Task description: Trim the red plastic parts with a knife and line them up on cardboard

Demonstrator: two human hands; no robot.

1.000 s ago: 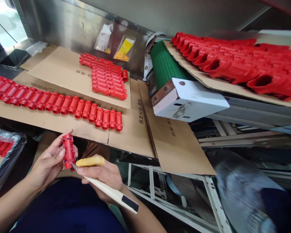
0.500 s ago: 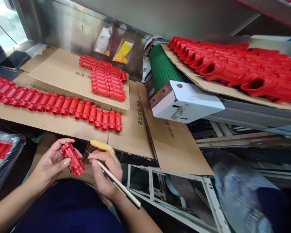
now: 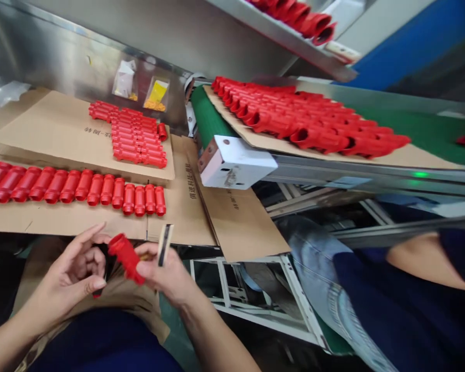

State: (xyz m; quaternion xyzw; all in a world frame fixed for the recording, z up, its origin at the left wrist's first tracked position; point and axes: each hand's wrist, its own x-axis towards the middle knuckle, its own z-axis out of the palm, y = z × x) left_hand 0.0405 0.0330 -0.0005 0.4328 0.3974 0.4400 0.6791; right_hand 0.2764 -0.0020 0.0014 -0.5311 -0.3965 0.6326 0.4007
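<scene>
My right hand [image 3: 165, 271] grips a red tubular part [image 3: 126, 257] between thumb and fingers, its ribbed upper end tilted toward my left hand. A slim pale-and-black tool [image 3: 165, 244] also sits in my right hand and sticks up past the knuckles. Just left of the part is my left hand [image 3: 77, 271], its fingers curled and its thumb pointing right. A dark sliver with a red end shows behind that thumb, mostly hidden. Beyond the hands, a row of red tubes [image 3: 84, 185] lies on cardboard [image 3: 62, 219].
More red parts [image 3: 139, 137] lie on a raised cardboard sheet behind the row. Two small plastic bags lean at the metal wall. At right, a green conveyor [image 3: 209, 116] with a white end bracket [image 3: 236, 163] carries many red pieces. A person's jeans and dark top show at lower right.
The red part has gone from my left hand to my right hand. The tool has swung from pointing down-right to pointing up. The view has turned to the right.
</scene>
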